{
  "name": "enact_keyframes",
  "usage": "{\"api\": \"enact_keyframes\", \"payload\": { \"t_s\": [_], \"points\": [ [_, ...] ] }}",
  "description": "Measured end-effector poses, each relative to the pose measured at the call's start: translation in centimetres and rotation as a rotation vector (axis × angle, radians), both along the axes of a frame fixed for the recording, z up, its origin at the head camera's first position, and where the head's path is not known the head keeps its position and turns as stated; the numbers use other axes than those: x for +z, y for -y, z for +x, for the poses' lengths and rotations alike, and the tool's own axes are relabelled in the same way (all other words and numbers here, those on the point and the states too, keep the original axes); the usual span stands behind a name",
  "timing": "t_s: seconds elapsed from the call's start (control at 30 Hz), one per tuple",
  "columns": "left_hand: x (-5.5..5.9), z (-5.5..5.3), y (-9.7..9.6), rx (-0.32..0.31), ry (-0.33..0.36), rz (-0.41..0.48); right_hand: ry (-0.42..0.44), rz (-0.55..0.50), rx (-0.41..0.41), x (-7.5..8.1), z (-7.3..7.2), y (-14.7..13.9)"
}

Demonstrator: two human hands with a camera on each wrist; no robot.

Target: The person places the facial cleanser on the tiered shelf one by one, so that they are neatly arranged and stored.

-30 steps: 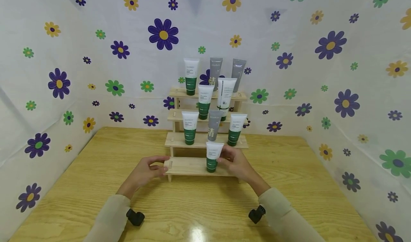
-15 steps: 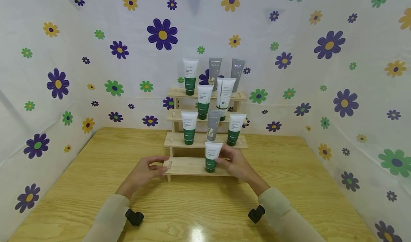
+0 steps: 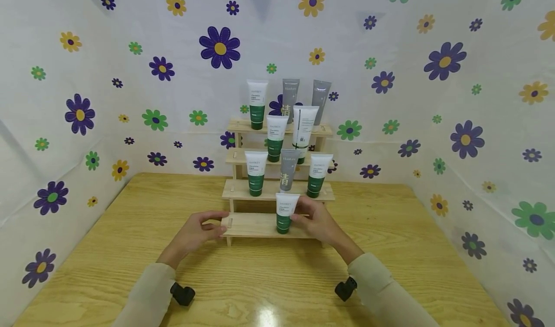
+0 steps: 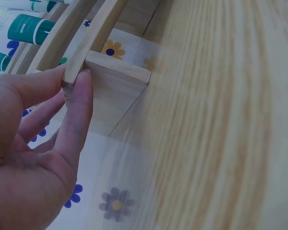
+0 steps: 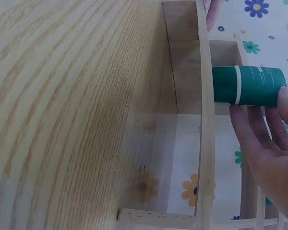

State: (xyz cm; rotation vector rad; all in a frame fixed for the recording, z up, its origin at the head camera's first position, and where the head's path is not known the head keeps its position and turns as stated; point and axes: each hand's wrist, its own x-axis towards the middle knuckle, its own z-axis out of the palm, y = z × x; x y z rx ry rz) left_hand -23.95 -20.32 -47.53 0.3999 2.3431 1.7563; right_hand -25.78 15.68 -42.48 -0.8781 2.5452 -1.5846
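Observation:
A stepped wooden display rack stands on the table. My left hand pinches the left end of its lowest shelf; the left wrist view shows thumb and finger meeting on that shelf's corner. On the same shelf, right of its middle, a white-and-green squeeze tube stands upright on its cap. My right hand holds this tube from the right, thumb in front and fingers behind. In the right wrist view the green lower part of the tube meets the shelf's surface.
Higher shelves carry more tubes: white-and-green ones, grey ones and a taller white one. Behind the rack hangs a flower-patterned cloth, which also lines both sides. The wooden table extends in front.
The squeeze tube on the lowest shelf has shifted slightly left, along with my right hand. My left hand keeps its hold on the shelf end.

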Motion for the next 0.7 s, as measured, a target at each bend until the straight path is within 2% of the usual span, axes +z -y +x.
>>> {"api": "enact_keyframes", "payload": {
  "t_s": [0.43, 0.57, 0.7],
  "points": [
    [0.6, 0.3, -0.1, 0.018, 0.01, -0.014, 0.002, 0.011, 0.025, 0.2, 0.0, -0.3],
    [0.6, 0.3, -0.2, 0.019, 0.008, -0.018, 0.009, 0.028, 0.027, 0.1, -0.2, -1.0],
    [0.4, 0.2, 0.0, 0.025, 0.0, -0.023, 0.022, 0.016, 0.05, 0.7, -0.1, -2.3]
  ]
}}
